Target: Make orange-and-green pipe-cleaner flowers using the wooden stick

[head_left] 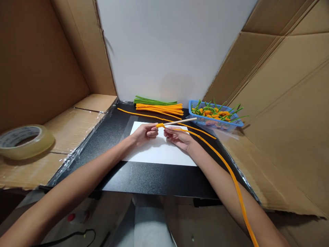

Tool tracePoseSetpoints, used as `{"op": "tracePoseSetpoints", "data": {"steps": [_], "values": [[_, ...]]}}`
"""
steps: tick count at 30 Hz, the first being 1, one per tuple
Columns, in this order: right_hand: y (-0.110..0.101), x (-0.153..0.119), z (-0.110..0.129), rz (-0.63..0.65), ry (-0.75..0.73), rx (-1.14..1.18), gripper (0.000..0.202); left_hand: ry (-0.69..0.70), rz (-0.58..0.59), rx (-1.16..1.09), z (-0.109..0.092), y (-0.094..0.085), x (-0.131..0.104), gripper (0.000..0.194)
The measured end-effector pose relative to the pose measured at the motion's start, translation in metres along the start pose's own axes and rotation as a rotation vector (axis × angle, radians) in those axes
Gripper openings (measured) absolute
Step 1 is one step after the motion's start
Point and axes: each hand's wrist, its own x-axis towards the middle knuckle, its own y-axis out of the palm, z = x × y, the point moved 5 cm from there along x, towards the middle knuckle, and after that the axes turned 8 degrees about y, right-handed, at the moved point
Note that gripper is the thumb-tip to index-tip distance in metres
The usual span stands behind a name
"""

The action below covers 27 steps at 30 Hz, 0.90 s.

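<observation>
My left hand (147, 133) pinches one end of a thin wooden stick (183, 120), where orange fuzzy wire is wound in tight coils (160, 125). My right hand (177, 136) is closed on the same wire just right of the coils. From there the long orange wire (218, 154) runs over my right forearm toward the bottom of the view. The stick points right and slightly up, above my right hand. Both hands are over a white sheet (159, 151) on the black table (133, 178).
Behind the sheet lie green stems (154, 100), a bundle of orange stems (161, 108) and a long loose orange strand (138, 113). A blue basket (218, 122) of orange and green pieces stands back right. Clear tape (46, 140) rests on cardboard at left. Cardboard walls flank the table.
</observation>
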Motion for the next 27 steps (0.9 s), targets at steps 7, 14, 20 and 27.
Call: {"op": "tracePoseSetpoints", "data": {"steps": [7,14,20,27], "values": [[0.003,-0.01,0.004,0.147,0.134,-0.201,0.027,0.016,0.343,0.513,-0.014,0.007,-0.009,0.037],[0.002,-0.011,0.011,0.073,0.079,-0.416,0.029,0.062,0.482,1.099,-0.024,0.013,-0.011,0.039],[-0.01,-0.008,0.019,-0.148,-0.05,-0.379,0.033,0.356,0.238,1.458,-0.029,0.009,-0.007,0.036],[0.0,-0.009,0.021,-0.297,-0.288,-0.465,0.035,0.512,-0.26,1.579,-0.023,-0.002,-0.01,0.036]]}}
